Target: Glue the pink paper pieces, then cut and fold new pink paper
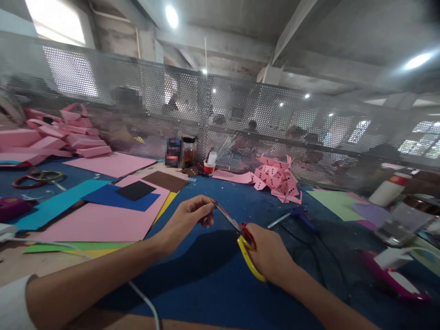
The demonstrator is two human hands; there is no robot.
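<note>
My right hand (271,252) grips a pair of scissors (228,217) by its yellow and red handles, with the blades pointing up and to the left. At the blade tips is my left hand (197,211), its thumb and fingers pinched together. Whatever the pinch holds, if anything, is too small to make out. Both hands are above a dark blue mat (192,293). Left of them lie pink paper (99,222), a blue sheet (120,198) and a small black piece (135,190).
Folded pink paper strips (68,133) are heaped at the far left, near another pair of scissors (37,178). A pile of dotted pink pieces (277,178) lies ahead. To the right are a glue gun (302,217) with its cable and a clear container (395,227). A perforated metal screen (192,101) stands behind.
</note>
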